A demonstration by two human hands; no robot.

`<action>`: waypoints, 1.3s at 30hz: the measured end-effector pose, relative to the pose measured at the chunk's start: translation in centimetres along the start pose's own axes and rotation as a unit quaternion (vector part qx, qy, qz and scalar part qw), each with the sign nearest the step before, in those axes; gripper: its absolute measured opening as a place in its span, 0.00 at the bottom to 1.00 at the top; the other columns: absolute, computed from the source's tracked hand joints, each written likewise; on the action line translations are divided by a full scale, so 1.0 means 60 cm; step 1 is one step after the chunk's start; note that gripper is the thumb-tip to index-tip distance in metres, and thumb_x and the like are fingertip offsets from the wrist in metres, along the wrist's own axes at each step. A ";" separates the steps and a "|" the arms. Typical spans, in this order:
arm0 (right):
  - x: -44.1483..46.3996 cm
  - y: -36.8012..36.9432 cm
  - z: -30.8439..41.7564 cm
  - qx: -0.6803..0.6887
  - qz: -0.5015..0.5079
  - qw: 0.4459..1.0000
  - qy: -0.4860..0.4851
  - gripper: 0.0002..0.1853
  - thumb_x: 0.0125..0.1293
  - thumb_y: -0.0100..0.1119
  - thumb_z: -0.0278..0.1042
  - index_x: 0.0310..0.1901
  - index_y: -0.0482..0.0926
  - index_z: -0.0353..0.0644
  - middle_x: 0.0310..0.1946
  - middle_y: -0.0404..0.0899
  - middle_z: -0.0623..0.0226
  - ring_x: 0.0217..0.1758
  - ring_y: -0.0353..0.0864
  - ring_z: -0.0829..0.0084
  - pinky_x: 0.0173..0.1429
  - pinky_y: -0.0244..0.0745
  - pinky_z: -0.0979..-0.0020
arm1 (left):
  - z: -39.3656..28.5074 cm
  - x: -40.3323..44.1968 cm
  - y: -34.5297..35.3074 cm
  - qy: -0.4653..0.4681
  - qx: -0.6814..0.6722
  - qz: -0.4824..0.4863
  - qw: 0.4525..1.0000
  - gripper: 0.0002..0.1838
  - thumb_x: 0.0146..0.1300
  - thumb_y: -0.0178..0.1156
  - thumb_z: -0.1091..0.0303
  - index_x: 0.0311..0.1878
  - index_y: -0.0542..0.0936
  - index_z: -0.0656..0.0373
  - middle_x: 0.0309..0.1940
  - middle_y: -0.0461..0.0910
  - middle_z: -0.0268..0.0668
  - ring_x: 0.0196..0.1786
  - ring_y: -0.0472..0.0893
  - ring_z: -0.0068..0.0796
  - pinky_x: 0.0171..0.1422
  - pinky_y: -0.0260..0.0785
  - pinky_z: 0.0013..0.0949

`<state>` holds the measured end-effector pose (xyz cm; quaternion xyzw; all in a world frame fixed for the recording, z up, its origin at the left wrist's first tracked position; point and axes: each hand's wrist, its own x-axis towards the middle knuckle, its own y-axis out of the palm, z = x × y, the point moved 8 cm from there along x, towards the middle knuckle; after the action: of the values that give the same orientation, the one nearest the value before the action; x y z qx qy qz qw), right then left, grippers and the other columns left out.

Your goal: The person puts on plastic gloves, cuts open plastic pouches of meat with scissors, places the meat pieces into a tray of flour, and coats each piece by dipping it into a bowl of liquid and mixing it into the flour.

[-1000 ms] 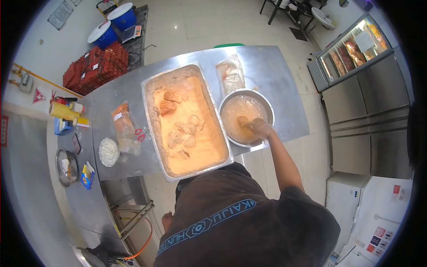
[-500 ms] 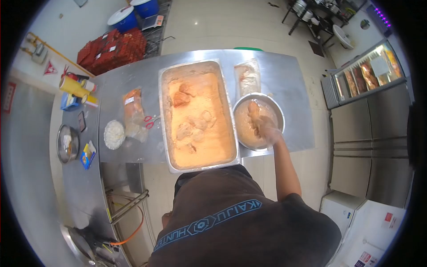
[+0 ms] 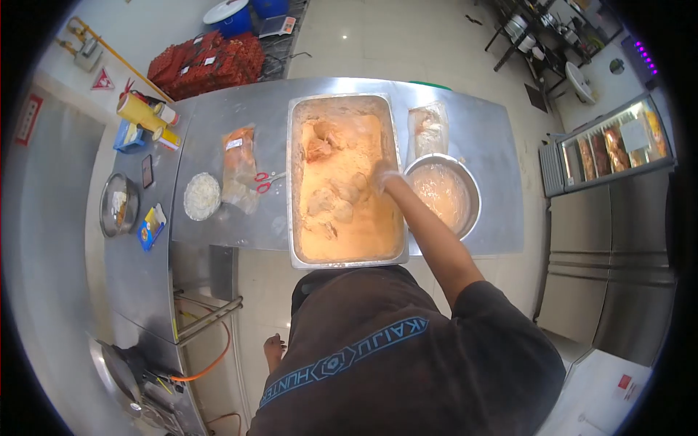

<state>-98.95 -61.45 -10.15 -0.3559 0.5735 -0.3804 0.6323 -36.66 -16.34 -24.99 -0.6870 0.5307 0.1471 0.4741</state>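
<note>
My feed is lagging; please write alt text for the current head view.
A person's blurred right hand is over the right side of a metal tray holding orange powder and lumps. A bowl of cloudy liquid stands right of it; red-handled scissors lie left.

Bright, whitish light fills the room; glare pales the far edge of the steel desk (image 3: 496, 189), and a small highlight glints on the floor (image 3: 392, 47); the glass-front fridge (image 3: 614, 179) glows inside; purple lights (image 3: 644, 58) shine; the right hand (image 3: 380, 176) is blurred; edges bow, corners fall black.
</note>
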 end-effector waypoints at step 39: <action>0.019 -0.049 0.174 0.076 -0.048 0.996 -0.001 0.09 0.58 0.66 0.31 0.37 0.86 0.35 0.39 0.86 0.46 0.45 0.87 0.49 0.46 0.82 0.59 | 0.054 0.035 0.055 0.370 0.468 0.050 0.801 0.18 0.71 0.55 0.57 0.40 0.83 0.65 0.29 0.84 0.51 0.33 0.83 0.50 0.40 0.75 0.48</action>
<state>-88.68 -63.69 -7.14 -0.3345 0.5248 -0.4526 0.6387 -37.74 -14.95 -29.75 -0.3566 0.7036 -0.3612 0.4973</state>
